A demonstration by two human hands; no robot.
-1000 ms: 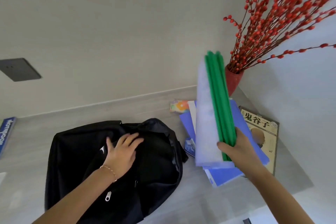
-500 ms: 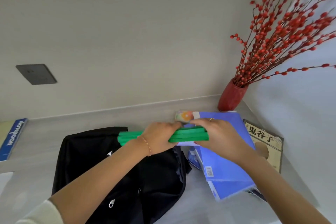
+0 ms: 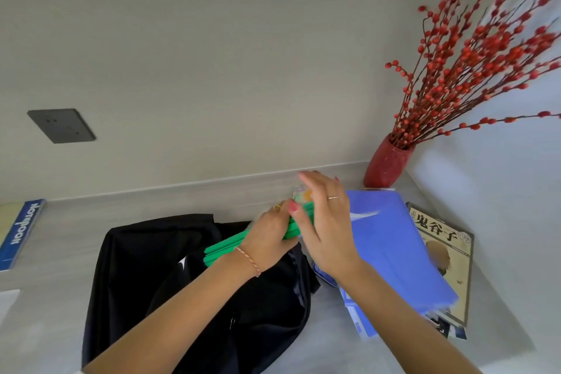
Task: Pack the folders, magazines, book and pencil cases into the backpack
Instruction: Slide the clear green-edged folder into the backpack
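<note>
The left hand (image 3: 270, 229) gripped the flat green plastic folders (image 3: 226, 247), long axis slanting down-left over the open black fabric backpack (image 3: 145, 270), while the right hand (image 3: 326, 226) hovered open, empty, alongside.

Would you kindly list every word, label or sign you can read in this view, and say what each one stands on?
"鬼谷子": large black characters on the cover of the tan book lying at the right, beside the blue folders.
"notebook": white letters along the blue notebook at the left edge, seen turned round.
The book's small round stamp and fine print, and the labels on the lower blue folders, are too small or blurred to read.
</note>
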